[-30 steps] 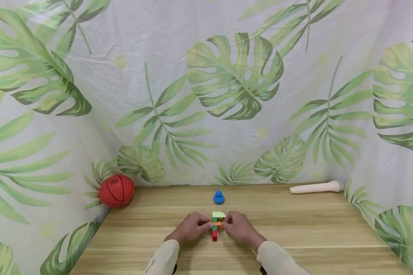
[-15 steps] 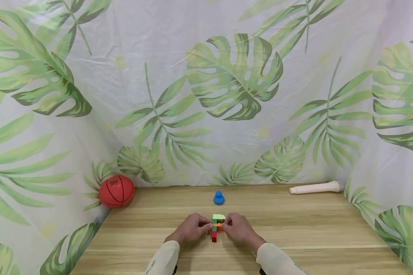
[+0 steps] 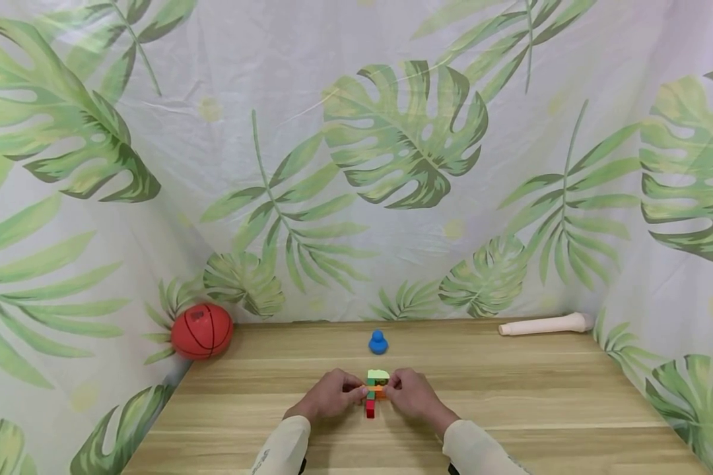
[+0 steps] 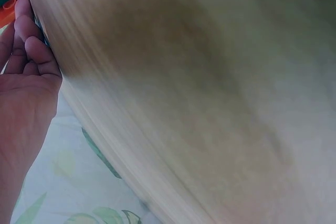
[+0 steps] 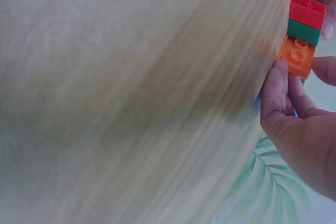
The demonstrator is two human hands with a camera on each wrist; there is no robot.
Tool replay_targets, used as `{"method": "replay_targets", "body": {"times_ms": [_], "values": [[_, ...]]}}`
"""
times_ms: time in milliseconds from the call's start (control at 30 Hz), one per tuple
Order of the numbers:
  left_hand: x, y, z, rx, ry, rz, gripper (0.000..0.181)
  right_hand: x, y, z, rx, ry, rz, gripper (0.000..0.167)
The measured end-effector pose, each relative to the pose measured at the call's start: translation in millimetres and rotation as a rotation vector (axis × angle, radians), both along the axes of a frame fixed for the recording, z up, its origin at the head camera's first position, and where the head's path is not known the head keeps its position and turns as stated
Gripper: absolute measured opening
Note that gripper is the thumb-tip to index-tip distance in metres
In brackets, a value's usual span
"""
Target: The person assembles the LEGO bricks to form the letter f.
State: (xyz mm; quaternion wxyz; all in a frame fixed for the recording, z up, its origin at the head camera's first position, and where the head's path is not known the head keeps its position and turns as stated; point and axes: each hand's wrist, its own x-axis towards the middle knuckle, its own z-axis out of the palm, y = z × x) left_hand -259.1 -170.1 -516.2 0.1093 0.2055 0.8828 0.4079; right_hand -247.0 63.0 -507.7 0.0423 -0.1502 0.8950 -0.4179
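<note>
In the head view, a small assembly of toy building blocks is held between both hands over the middle of the table. It has a pale green block (image 3: 377,374) at the far end, green blocks, an orange block (image 5: 297,56) across it and a red block (image 3: 370,409) at the near end. The left hand (image 3: 334,394) pinches the assembly from the left, thumb by the orange block's end. From the right, the right hand (image 3: 414,394) pinches the orange block between thumb and fingers. Fingers partly cover the blocks, and the left wrist view shows only a corner of them.
Beyond the hands stands a blue knob-shaped object (image 3: 377,342). A red ball (image 3: 202,331) with black lines sits at the table's back left corner. A pale microphone-shaped object (image 3: 545,324) lies at the back right. Leaf-patterned cloth (image 3: 404,251) encloses the wooden table (image 3: 261,369).
Over the past second both hands and the blocks have shifted very slightly nearer the person. The grip looks the same, and the latest half second shows almost no motion.
</note>
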Motion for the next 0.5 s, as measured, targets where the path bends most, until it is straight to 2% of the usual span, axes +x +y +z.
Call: {"method": "replay_targets", "body": {"times_ms": [233,500], "values": [[-0.2,-0.2,-3.2,0.000,-0.010,-0.004,0.025,-0.9,1.9,-3.3,-0.020,-0.032,-0.007,0.018],[0.9,0.5,-0.8,0.011,-0.013,-0.006,0.026,0.5,5.5,-1.9,-0.051,-0.068,-0.014,0.020]]}}
